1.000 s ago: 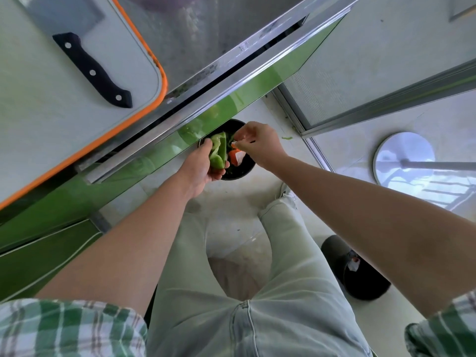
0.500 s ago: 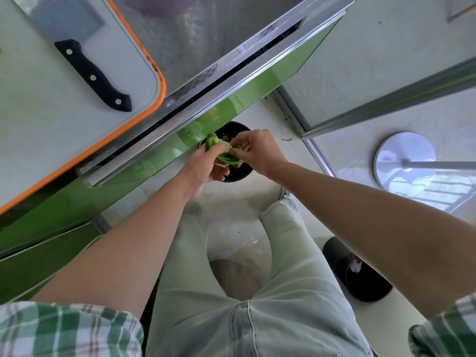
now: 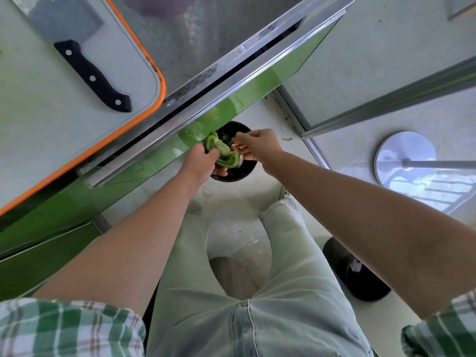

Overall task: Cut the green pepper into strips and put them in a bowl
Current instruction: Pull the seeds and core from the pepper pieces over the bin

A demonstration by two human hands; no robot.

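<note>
**Fingers on the pepper: cleaning stage, over the bin**

Fingers (image 3: 219,172) of the left hand (image 3: 199,163): curled under and round the green pepper (image 3: 221,152), thumb on top, a full grip. The pepper is held low, directly above the black bin (image 3: 231,179) on the floor, below the counter edge.

Right hand (image 3: 260,148): fingertips bunched in a pinch at the pepper's open side. Whether they hold seed or pith is too small to tell.

Step in hand, as judged: clearing the inside of the pepper, ahead of any strip cutting. No strips and no bowl are in view.

Next move, as judged: lift the pepper to the cutting board (image 3: 51,119), lay its wall flat and take the cleaver (image 3: 92,77) by the handle.

Materials and shapes:
- Pepper: waxy bright-green skin, paler inner face, wall torn open and folded on itself.
- Bin: round, black, dull, with mixed scraps inside, some orange and white.
- Board: pale, smooth, rounded corner, orange rim.
- Cleaver: broad grey rectangular blade and black riveted handle, lying flat on the board.
- Cabinet front (image 3: 257,94): gloss green, mirror-like.
- Floor scrap (image 3: 287,138): small green sliver beside the bin.
</note>
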